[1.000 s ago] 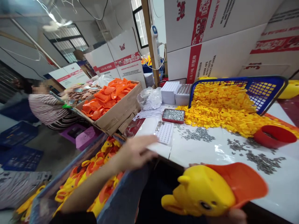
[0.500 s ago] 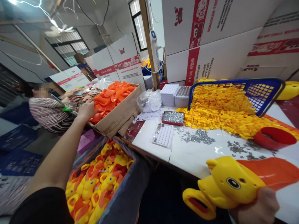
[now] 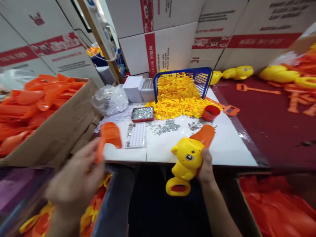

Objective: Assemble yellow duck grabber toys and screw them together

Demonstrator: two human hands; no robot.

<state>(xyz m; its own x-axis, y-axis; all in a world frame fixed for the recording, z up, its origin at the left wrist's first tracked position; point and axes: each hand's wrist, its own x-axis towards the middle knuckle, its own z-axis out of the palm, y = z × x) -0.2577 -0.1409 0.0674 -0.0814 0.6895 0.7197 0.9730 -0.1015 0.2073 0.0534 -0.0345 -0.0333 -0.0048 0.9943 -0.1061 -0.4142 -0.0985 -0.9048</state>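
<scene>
My right hand (image 3: 206,166) is closed on a yellow plastic duck toy (image 3: 189,154) with a printed eye, a ring-shaped handle at its lower end and an orange scoop-shaped bill (image 3: 203,134) at the top. It is held tilted above the table's front edge. My left hand (image 3: 76,177), smeared by motion, grips a loose curved orange plastic piece (image 3: 112,134) over the bin at the left. Close to that piece on the table lies a white tray with rows of small pegs (image 3: 135,135).
Several orange pieces fill a cardboard box (image 3: 56,131) at left. On the white table (image 3: 168,154) are yellow bits spilling from a blue basket (image 3: 207,77), a red tray of metal bits (image 3: 142,114) and a red cup (image 3: 211,113). Another box of orange parts (image 3: 276,204) stands lower right.
My left hand has come back from the orange box with a curved orange piece in it. My view has turned right. The duck toy stays in my right hand.
</scene>
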